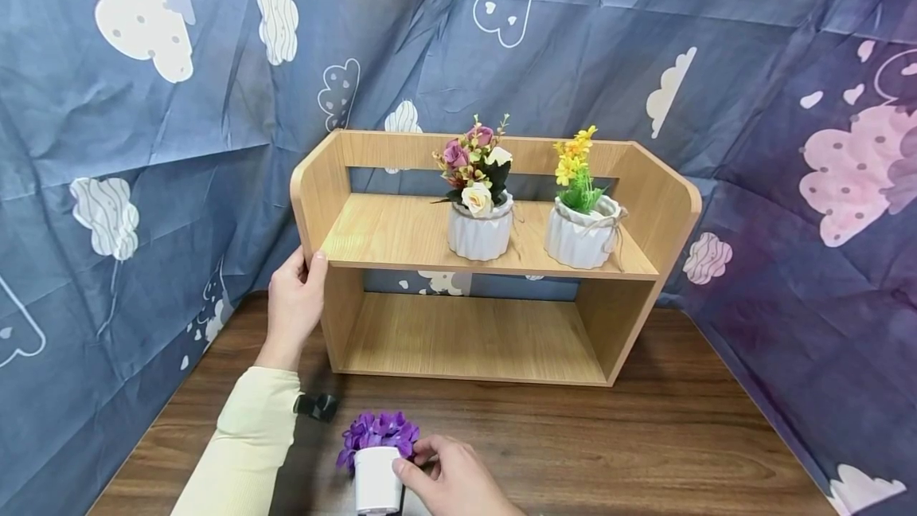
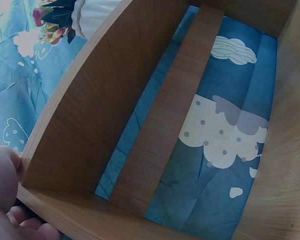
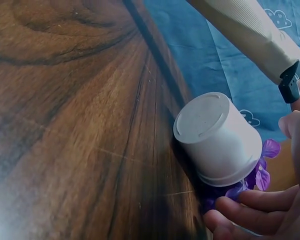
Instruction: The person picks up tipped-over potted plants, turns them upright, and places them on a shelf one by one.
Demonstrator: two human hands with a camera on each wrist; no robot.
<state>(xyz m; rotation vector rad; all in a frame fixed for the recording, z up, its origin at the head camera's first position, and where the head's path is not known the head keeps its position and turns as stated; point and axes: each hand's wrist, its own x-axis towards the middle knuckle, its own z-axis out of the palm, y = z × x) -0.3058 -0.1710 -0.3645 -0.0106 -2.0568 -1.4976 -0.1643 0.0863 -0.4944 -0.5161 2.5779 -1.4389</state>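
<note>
My left hand [image 1: 295, 299] grips the front edge of the left side panel of a wooden two-tier shelf [image 1: 494, 337], thumb inside and fingers outside. A small white pot of purple flowers [image 1: 378, 480] lies tipped low at the front of the table, its blossoms toward the shelf. Around its right side, my right hand [image 1: 458, 478] holds it with the thumb by the pot's rim and fingers at the petals. The right wrist view shows the base of the white pot [image 3: 205, 117] facing that camera.
On the upper shelf board stand a white pot of pink and cream roses [image 1: 478, 233] and a white pot of yellow flowers [image 1: 582, 237]. The lower board [image 1: 473, 333] lies beneath. Blue cloud-print cloth [image 1: 215, 142] hangs behind and beside the dark wooden table [image 1: 680, 420].
</note>
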